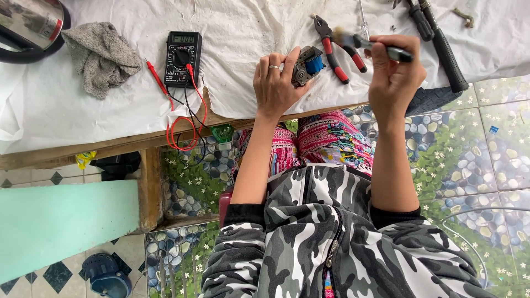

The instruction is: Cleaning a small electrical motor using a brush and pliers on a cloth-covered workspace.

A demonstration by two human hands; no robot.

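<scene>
Left hand (276,83): it is pressing down on a small grey motor part (305,65) with a blue piece on it, fingers wrapped over its near side, holding it flat on the desk (110,118).
Right hand (393,72): it is clenching a dark-handled brush (375,45) — the bristle end is blurred and is pointing toward the motor part, just beside it and not clearly touching.
Motor part: it is lying on the white sheet near the desk's front edge, between the two hands.
Work so far: the part is sitting out on its own with tools spread around it — judging by that, the brushing looks to be under way, not finished; how clean the part is cannot be told.
Tools in reach: red-handled pliers (337,52) are lying just beyond the part, and black-handled tools (441,47) are resting to the right.
Meter: a black multimeter (183,58) with red and black leads (185,124) is sitting well apart on the left, its leads dangling over the edge, unconnected to the part.
Other: a grey rag (102,55) is lying beside a kettle (30,27).
</scene>
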